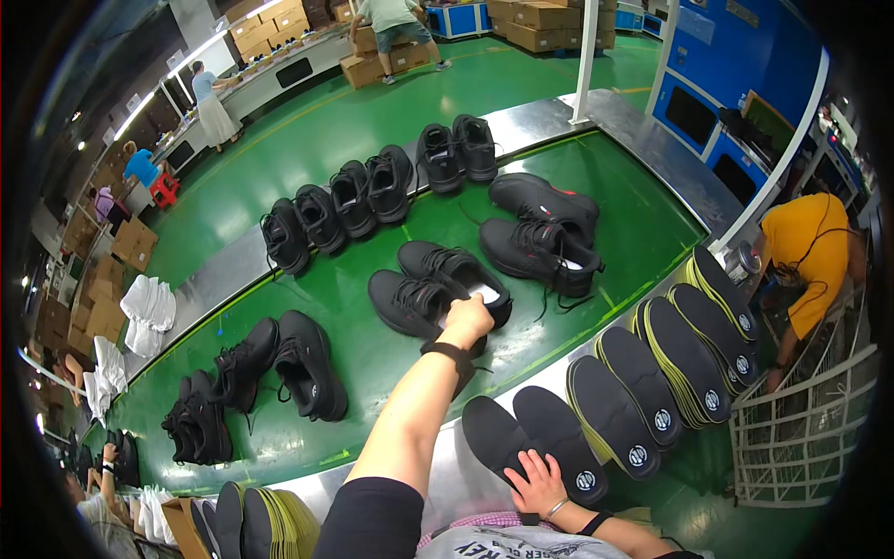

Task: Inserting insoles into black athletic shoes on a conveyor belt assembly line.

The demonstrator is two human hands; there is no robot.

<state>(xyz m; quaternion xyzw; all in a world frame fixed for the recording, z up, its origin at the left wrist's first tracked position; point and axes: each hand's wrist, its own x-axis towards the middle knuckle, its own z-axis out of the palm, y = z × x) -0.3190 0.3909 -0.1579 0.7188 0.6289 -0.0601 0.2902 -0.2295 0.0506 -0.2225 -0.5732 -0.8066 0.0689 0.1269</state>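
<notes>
Head view: the person's left hand [468, 320] reaches out over the green conveyor belt [643, 214] and presses, fingers curled, into the opening of a black sneaker [456, 272], where a pale lining shows. Whether the fingers pinch an insole there cannot be told. A matching black sneaker [407, 304] lies just beside it, touching.

The right hand [537, 484] rests with fingers spread on a pair of loose black insoles [533, 438] lying on the steel ledge [447, 484] at the near edge of the belt.

Stock to the right: stacked black insoles with yellow edges [675, 359] stand in rows along the ledge, near a white wire basket [805, 429]. More stacks [256, 517] sit at the lower left.

Progress, as a judgement: one pair is in hand. Another pair [540, 233] lies beyond it, and a pair [279, 363] sits to the left on the belt. Whether those already carry insoles cannot be told. Six sneakers [372, 191] line the far steel rail.

A person in a yellow shirt [805, 252] works at the right.
</notes>
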